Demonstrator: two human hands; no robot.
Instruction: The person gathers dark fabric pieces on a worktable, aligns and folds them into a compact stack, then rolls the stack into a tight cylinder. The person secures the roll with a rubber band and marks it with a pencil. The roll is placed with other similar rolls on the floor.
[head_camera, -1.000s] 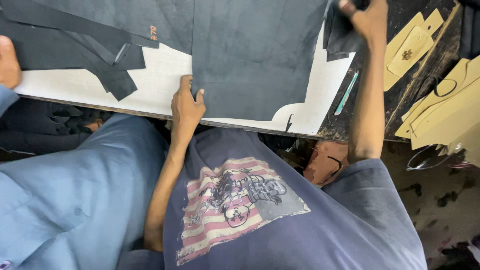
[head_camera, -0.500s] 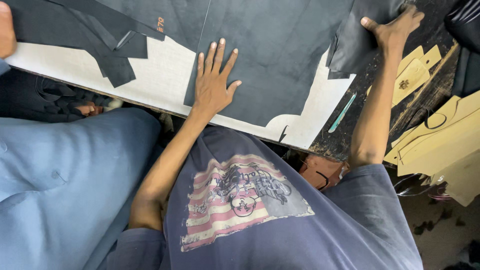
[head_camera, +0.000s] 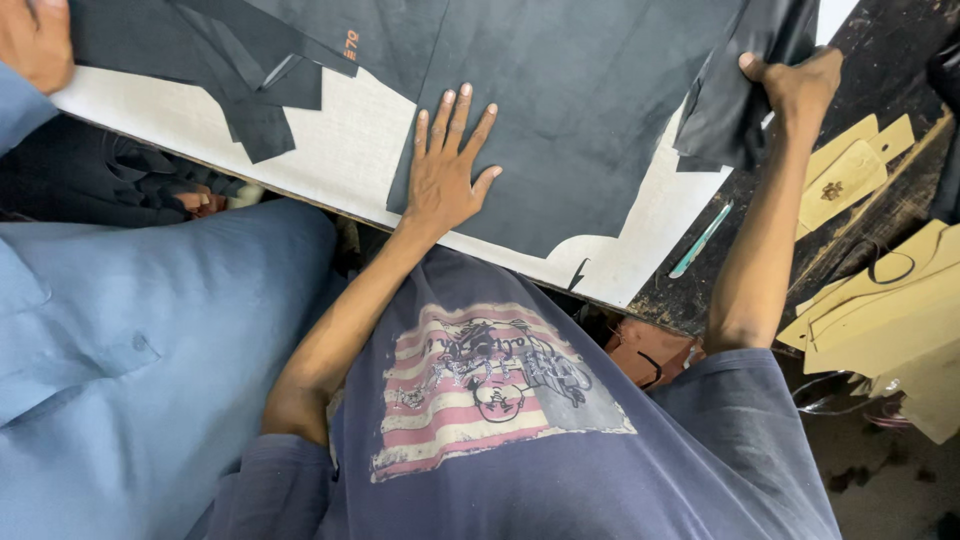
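A large dark grey leather sheet (head_camera: 590, 130) lies on a white cutting board (head_camera: 340, 150). My left hand (head_camera: 445, 165) rests flat on the sheet's near left part, fingers spread. My right hand (head_camera: 800, 85) grips the sheet's right edge, where the leather (head_camera: 730, 110) is folded up and over. Cut dark leather strips and scraps (head_camera: 240, 80) lie on the board to the left.
A person in a light blue shirt (head_camera: 150, 350) stands close on my left, one hand (head_camera: 35, 40) at the board's far left corner. Tan card patterns (head_camera: 880, 310) lie on the dark bench (head_camera: 880, 210) to the right. A teal pen-like tool (head_camera: 700, 242) sits beside the board.
My left hand slid from the board's near edge onto the sheet and spread flat. My right hand moved along the right edge and lifted the leather into a fold.
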